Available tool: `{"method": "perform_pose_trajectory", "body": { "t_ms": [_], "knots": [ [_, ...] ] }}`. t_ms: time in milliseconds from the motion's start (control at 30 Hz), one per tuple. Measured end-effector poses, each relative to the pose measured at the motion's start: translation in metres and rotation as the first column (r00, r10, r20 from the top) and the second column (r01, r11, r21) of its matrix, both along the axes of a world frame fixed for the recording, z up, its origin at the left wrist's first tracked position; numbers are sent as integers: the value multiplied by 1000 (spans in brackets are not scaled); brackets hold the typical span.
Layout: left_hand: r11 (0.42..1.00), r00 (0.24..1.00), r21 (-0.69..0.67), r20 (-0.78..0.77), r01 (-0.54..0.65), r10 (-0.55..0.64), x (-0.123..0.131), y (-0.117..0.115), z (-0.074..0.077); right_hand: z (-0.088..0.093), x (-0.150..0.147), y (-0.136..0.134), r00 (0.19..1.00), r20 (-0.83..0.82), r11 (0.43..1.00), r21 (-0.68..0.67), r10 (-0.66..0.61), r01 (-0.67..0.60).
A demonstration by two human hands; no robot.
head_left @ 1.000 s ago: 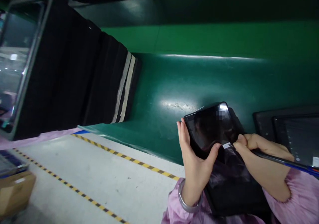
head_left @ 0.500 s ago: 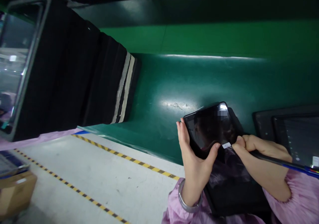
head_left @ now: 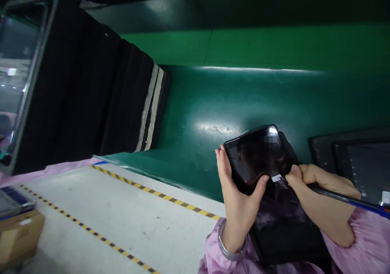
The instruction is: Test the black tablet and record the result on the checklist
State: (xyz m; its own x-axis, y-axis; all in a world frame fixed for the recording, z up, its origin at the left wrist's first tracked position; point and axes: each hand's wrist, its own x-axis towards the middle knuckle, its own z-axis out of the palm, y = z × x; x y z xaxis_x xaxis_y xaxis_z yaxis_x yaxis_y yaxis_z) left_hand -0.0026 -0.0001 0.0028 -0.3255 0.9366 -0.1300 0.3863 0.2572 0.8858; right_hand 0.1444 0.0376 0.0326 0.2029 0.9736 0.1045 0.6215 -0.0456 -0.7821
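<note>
Lower right of the frame: your left hand (head_left: 236, 193) cradles a dark tablet (head_left: 258, 154) from its near edge, palm along the side and thumb hooked over the glass — a firm clasp, likely to keep the slab from sliding while the other hand works. Your right hand (head_left: 307, 176) is pinched tight on a small white tab (head_left: 276, 178) at the tablet's lower corner; a thin dark stylus-like rod (head_left: 341, 198) with a blue end runs out from under that hand toward the right edge, and I cannot tell whether the hand also grips it.

The tablet is tilted up off the green conveyor belt (head_left: 213, 103), held just above a dark glossy sheet (head_left: 283, 221) that drapes toward your lap. Its screen is off, black and mirror-bright, with rounded corners and a glare spot at the top.

Right edge — a second tablet in a dark tray (head_left: 362, 164) lies flat on the belt, near your right wrist. Black curtains with pale stripes (head_left: 122, 99) hang at upper left. A silver bangle (head_left: 225, 245) sits on your left wrist; pink sleeves (head_left: 368, 241) on both arms.
</note>
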Motion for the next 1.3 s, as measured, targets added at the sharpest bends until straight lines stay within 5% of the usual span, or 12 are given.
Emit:
{"method": "perform_pose_trajectory", "body": {
  "t_ms": [1167,1300],
  "knots": [
    [1000,1000,-1,0,-8,8,1,2,-1,-5,0,-4,990,-131,998,38,56,-51],
    [999,998,11,50,-49,48,-1,-5,0,-9,7,-6,931,-359,996,35,-65,83]
  ]
}}
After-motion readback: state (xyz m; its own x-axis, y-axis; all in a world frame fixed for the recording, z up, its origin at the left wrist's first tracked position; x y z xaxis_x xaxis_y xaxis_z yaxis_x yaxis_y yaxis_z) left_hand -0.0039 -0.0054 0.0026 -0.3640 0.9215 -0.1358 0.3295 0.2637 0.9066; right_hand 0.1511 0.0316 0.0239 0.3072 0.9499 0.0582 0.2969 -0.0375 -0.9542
